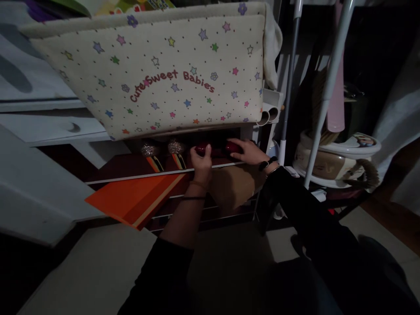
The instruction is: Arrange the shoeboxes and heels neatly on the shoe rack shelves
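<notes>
My left hand (201, 162) is closed around a glossy dark red shoe (202, 149) on the upper shelf (121, 168) of a low rack. To its right, my right hand (246, 151) curls its fingers over a matching dark red shoe (231, 148). Both shoes are partly hidden by the hands and the shadow under a fabric bin. Left of them stand two glittery shoes, one (149, 149) and another (176, 147), each with a black and orange-yellow part at the front.
The cream fabric bin (183, 87) with printed stars overhangs the shelf. Below, an orange box or board (134, 197) and a brown cardboard piece (232, 186) jut out from the rack. At right stand white poles (330, 83) and a lidded beige container (321, 162).
</notes>
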Motion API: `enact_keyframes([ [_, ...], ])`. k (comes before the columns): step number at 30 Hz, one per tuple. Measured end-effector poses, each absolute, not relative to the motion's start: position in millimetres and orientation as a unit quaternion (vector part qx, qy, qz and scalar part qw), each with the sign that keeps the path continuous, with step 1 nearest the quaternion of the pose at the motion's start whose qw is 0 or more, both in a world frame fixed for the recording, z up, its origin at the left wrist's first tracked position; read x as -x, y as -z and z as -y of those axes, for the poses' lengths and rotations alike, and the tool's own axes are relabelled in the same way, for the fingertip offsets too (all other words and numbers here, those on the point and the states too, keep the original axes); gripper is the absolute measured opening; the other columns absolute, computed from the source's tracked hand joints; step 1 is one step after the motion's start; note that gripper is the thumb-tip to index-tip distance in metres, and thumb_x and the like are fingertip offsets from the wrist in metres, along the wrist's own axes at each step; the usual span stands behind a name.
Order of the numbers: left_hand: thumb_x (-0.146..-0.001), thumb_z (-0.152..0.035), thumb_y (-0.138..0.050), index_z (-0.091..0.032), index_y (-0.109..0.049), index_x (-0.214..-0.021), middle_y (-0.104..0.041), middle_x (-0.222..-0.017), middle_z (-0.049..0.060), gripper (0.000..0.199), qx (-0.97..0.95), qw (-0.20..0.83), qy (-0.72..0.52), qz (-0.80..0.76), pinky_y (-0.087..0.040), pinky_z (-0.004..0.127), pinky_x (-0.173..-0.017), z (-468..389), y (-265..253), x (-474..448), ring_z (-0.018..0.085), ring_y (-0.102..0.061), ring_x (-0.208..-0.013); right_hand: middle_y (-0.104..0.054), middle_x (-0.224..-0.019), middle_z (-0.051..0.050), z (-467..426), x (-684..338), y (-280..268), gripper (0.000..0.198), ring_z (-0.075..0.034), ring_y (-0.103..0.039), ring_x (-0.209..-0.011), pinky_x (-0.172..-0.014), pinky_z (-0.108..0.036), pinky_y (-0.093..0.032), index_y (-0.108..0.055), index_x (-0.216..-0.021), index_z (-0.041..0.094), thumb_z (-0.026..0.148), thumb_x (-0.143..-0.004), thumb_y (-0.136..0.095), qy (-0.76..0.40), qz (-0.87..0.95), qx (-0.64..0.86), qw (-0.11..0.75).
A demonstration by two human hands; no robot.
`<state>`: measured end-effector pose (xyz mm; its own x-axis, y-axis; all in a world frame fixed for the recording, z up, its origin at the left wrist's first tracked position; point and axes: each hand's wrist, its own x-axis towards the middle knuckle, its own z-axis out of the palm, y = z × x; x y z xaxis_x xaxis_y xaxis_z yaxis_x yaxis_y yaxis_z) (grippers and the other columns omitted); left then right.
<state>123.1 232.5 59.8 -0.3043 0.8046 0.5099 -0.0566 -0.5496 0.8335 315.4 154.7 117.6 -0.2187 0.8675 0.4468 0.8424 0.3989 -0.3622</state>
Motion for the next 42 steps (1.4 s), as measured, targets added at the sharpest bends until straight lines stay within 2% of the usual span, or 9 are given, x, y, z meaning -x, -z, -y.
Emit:
enact_keyframes([
  [4, -0.073, -0.038, -0.084, -0.018, -0.062, -0.087, -0.066, -0.077, 0.0, 0.033, -0.524, 0.307, -0.675, -0.418, -0.053, 0.029, -0.075, -215.7, -47.1, -108.0, 0.014, -0.06, -0.07, -0.063, -0.126, -0.017, -131.2, -321.6, -109.8, 0.066, -0.034, -0.062, -0.116, -0.105, -0.047, -0.046, -0.053, -0.157, 0.033, 0.019, -0.095, -0.069, 0.122, 0.776, 0.593, 0.177],
  [7, -0.07, -0.04, -0.084, -0.018, -0.068, -0.08, -0.068, -0.077, 0.003, 0.029, -0.586, 0.224, -0.623, -0.467, -0.054, 0.036, -0.082, -206.7, -44.0, -90.4, 0.02, -0.063, -0.076, -0.059, -0.126, -0.02, -125.1, -324.4, -94.4, 0.063, -0.033, -0.061, -0.111, -0.1, -0.045, -0.046, -0.055, -0.155, 0.029, 0.01, -0.096, -0.057, 0.172, 0.73, 0.644, 0.152],
  [12, -0.067, -0.038, -0.088, -0.02, -0.065, -0.079, -0.071, -0.091, 0.009, 0.031, -0.616, 0.077, -0.61, -0.492, -0.051, 0.044, -0.098, -198.9, -44.3, -84.2, 0.029, -0.066, -0.096, -0.055, -0.134, -0.021, -134.4, -318.7, -74.6, 0.069, -0.031, -0.06, -0.108, -0.094, -0.046, -0.048, -0.044, -0.163, 0.031, 0.006, -0.099, -0.039, 0.209, 0.685, 0.678, 0.166],
  [21, -0.067, -0.045, -0.092, -0.03, -0.032, -0.063, -0.052, -0.073, 0.003, 0.062, -0.624, 0.057, -0.566, -0.536, -0.048, 0.046, -0.093, -205.5, -46.5, -102.5, 0.029, -0.059, -0.085, -0.054, -0.139, -0.02, -131.4, -313.8, -68.4, 0.067, -0.033, -0.057, -0.115, -0.095, -0.047, -0.05, -0.044, -0.162, 0.036, 0.01, -0.101, -0.04, 0.207, 0.667, 0.688, 0.199],
  [26, -0.069, -0.042, -0.091, -0.029, -0.036, -0.065, -0.054, -0.075, 0.005, 0.057, -0.633, 0.062, -0.566, -0.524, -0.048, 0.047, -0.096, -207.9, -46.8, -101.8, 0.03, -0.06, -0.089, -0.046, -0.15, -0.022, -134.6, -309.7, -60.5, 0.061, -0.038, -0.053, -0.122, -0.097, -0.052, -0.05, -0.042, -0.163, 0.036, 0.026, -0.104, -0.049, 0.178, 0.655, 0.698, 0.229],
  [32, -0.076, -0.032, -0.085, -0.019, -0.065, -0.091, -0.067, -0.105, 0.012, 0.029, -0.679, 0.054, -0.588, -0.437, -0.05, 0.046, -0.103, -179.7, -38.5, -77.6, 0.031, -0.064, -0.108, -0.038, -0.16, -0.024, -117.5, -288.6, -64.1, 0.071, -0.046, -0.036, -0.144, -0.114, -0.067, -0.037, -0.033, -0.167, 0.021, 0.025, -0.099, -0.052, 0.186, 0.625, 0.675, 0.344],
  [36, -0.09, -0.035, -0.069, -0.02, -0.064, -0.097, -0.062, -0.104, 0.011, 0.017, -0.65, -0.001, -0.611, -0.453, -0.052, 0.044, -0.099, -160.3, -35.6, -18.3, 0.028, -0.061, -0.106, -0.057, -0.144, -0.022, -100.1, -237.6, -74.8, 0.061, -0.035, -0.051, -0.133, -0.116, -0.054, -0.044, -0.042, -0.162, 0.013, 0.019, -0.101, -0.041, 0.124, 0.682, 0.586, 0.419],
  [39, -0.081, -0.032, -0.077, -0.017, -0.057, -0.112, -0.059, -0.117, 0.013, 0.04, -0.532, -0.031, -0.644, -0.549, -0.051, 0.046, -0.102, -173.4, -53.1, 35.9, 0.029, -0.058, -0.113, -0.062, -0.141, -0.018, -106.1, -179.7, -81.4, 0.059, -0.027, -0.06, -0.126, -0.115, -0.041, -0.048, -0.039, -0.161, 0.011, 0.018, -0.103, -0.038, 0.025, 0.736, 0.514, 0.439],
  [42, -0.065, -0.031, -0.09, -0.009, -0.05, -0.132, -0.056, -0.135, 0.022, 0.081, -0.506, -0.006, -0.62, -0.6, -0.043, 0.051, -0.116, -206.3, -78.8, 72.6, 0.034, -0.051, -0.131, -0.062, -0.14, -0.021, -131.9, -124.3, -88.2, 0.081, -0.029, -0.065, -0.12, -0.108, -0.039, -0.052, -0.015, -0.168, 0.006, 0.027, -0.1, -0.054, -0.085, 0.719, 0.53, 0.442],
])
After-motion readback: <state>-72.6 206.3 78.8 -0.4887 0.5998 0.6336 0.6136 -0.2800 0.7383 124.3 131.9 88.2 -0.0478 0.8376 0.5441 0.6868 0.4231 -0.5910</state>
